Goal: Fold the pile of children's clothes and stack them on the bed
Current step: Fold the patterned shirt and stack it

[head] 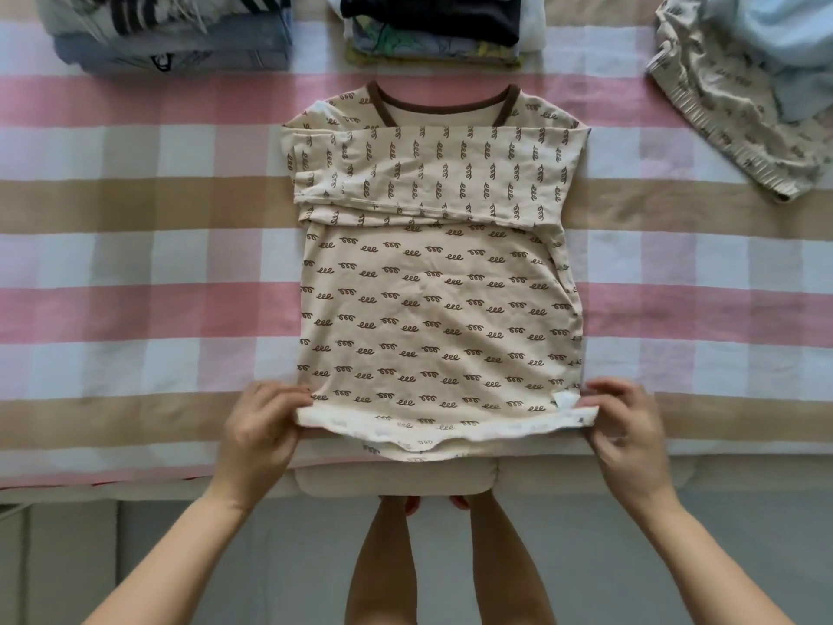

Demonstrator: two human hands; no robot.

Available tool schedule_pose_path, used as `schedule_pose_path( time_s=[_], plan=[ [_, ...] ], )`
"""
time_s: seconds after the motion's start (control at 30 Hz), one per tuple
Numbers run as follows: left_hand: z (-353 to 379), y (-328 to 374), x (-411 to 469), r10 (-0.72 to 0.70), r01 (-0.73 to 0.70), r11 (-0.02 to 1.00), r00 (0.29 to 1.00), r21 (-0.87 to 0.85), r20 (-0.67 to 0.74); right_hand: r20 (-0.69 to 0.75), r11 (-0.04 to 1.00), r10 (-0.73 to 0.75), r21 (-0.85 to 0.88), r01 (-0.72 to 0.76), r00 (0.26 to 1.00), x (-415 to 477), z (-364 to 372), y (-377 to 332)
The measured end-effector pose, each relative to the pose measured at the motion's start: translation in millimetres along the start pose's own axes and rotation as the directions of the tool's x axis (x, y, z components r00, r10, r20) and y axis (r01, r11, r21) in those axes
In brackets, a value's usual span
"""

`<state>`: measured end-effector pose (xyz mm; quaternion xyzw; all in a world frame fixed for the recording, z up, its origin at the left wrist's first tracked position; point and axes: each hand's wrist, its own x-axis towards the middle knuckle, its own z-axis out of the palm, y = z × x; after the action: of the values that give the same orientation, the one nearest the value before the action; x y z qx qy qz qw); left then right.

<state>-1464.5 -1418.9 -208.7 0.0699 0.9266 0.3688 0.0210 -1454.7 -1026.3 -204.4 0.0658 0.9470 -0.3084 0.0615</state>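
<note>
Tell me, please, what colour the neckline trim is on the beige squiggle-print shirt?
Dark brown, on the beige squiggle-print shirt's neckline trim, clearest in the head view.

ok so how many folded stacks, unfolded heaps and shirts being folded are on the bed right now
Folded stacks: 2, the left stack and the middle stack along the far edge
Unfolded heaps: 1, the heap at the far right
Shirts being folded: 1, the beige shirt, its hem gripped by the left hand and right hand
Total: 4

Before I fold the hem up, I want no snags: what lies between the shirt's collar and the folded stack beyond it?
In the head view, only bare checked bedsheet separates the shirt collar from the folded stack.
</note>
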Motion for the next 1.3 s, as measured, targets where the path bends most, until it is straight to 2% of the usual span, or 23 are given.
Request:
schedule_pose_path(
  time_s=[0.03,0.1,0.17,0.3,0.4,0.47,0.6,0.77,0.87,1.0,1.13,1.3],
  plan=[
    [-3,2,6,-0.149,0.145,0.982,0.988,-0.122,-0.026,-0.002,0.997,0.062,0.043,-0.062,0.998,8,-3,-4],
    [-4,4,21,-0.392,0.379,0.876,0.920,-0.299,0.016,0.013,0.986,0.139,0.088,-0.140,0.990,25,-5,-10],
    [-2,1,33,-0.498,0.498,0.802,0.862,-0.331,0.090,0.051,0.978,0.197,0.066,-0.200,0.979,36,-3,-13],
    [0,3,36,-0.562,0.552,0.745,0.822,-0.374,0.094,0.058,0.965,0.247,0.070,-0.251,0.967,40,2,-15],
    [8,10,31,-0.598,0.548,0.719,0.801,-0.427,0.020,0.016,0.919,0.314,0.244,-0.308,0.949,35,6,-23],
    [17,19,29,-0.632,0.544,0.733,0.766,-0.409,-0.113,-0.051,0.866,0.370,0.381,-0.325,0.928,31,13,-31],
    [33,44,38,-0.577,0.476,0.816,0.710,-0.328,-0.404,-0.271,0.818,0.436,0.516,-0.253,0.858,38,21,-50],
    [22,52,94,-0.438,0.330,0.899,0.703,-0.289,-0.561,-0.442,0.878,0.344,0.463,-0.117,0.828,86,8,-65],
    [11,45,143,-0.375,0.278,0.927,0.727,-0.253,-0.575,-0.466,0.901,0.273,0.431,-0.054,0.842,134,-1,-71],
    [5,25,206,-0.417,0.315,0.907,0.760,-0.279,-0.498,-0.460,0.906,0.243,0.423,-0.030,0.854,201,-6,-77],
    [6,8,253,-0.418,0.339,0.907,0.785,-0.249,-0.456,-0.433,0.923,0.241,0.379,-0.068,0.869,254,-1,-78],
    [13,-6,281,-0.448,0.396,0.894,0.784,-0.209,-0.429,-0.381,0.949,0.252,0.279,-0.149,0.889,288,14,-69]
  ],
)
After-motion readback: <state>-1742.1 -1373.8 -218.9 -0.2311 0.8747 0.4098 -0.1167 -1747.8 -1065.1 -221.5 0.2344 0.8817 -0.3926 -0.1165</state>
